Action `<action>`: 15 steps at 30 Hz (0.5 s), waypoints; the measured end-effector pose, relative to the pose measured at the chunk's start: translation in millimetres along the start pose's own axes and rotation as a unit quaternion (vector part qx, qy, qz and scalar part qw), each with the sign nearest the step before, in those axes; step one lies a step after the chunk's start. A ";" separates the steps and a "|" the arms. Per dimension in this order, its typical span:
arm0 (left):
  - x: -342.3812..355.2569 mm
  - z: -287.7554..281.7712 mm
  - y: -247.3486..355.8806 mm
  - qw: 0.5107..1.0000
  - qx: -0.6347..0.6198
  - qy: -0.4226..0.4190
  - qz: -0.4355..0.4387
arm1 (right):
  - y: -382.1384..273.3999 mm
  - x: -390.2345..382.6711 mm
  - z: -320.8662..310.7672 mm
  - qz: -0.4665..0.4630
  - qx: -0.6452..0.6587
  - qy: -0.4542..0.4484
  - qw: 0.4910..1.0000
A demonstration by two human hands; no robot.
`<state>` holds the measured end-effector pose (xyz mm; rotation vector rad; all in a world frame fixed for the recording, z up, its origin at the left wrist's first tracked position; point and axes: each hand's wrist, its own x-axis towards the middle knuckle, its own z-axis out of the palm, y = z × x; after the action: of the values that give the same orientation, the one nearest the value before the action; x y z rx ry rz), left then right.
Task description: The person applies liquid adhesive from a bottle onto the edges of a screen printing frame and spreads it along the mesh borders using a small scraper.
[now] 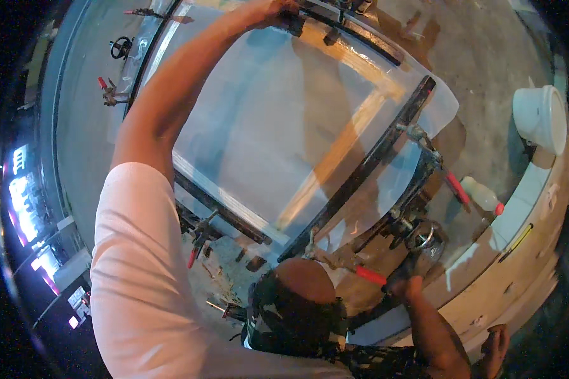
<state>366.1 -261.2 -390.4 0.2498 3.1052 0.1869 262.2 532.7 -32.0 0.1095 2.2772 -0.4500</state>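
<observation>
Cloudy sheet (259, 107)'s clamped under dark bars (363, 165). Left hand (275, 10)'s at its far edge by a dark block (292, 25); murky there, so can't tell the fingers' grip. Right hand, can't tell either.

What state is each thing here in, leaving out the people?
Translucent sheet: spread out
Right-hand dark bar: lying along the sheet
Upper right red-handled clamp: touching that bar
Bottle: red cap on
White bucket: lidded or open, cannot tell
Far-left panel: lit

The brownish-grey concrete floor (483, 54) carried a round white plastic bucket (532, 117) and a whitish plastic bottle (479, 192) with a red cap (499, 208). Small pale debris (218, 278) lay scattered there too.
</observation>
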 end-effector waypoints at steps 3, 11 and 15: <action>15.8 -5.5 8.9 0.995 -0.071 0.066 -0.034 | -0.9 -5.8 -0.2 0.000 0.001 0.000 1.000; 11.4 -3.6 13.5 0.995 -0.073 0.059 0.016 | -6.7 -12.1 0.5 -0.006 0.000 0.002 1.000; 41.0 -25.0 24.8 0.984 -0.110 0.133 -0.038 | -4.1 -14.5 0.3 -0.008 0.003 0.003 1.000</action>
<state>328.9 -233.2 -363.0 0.1074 3.3081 0.6056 271.4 529.7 -20.4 0.0970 2.2842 -0.4652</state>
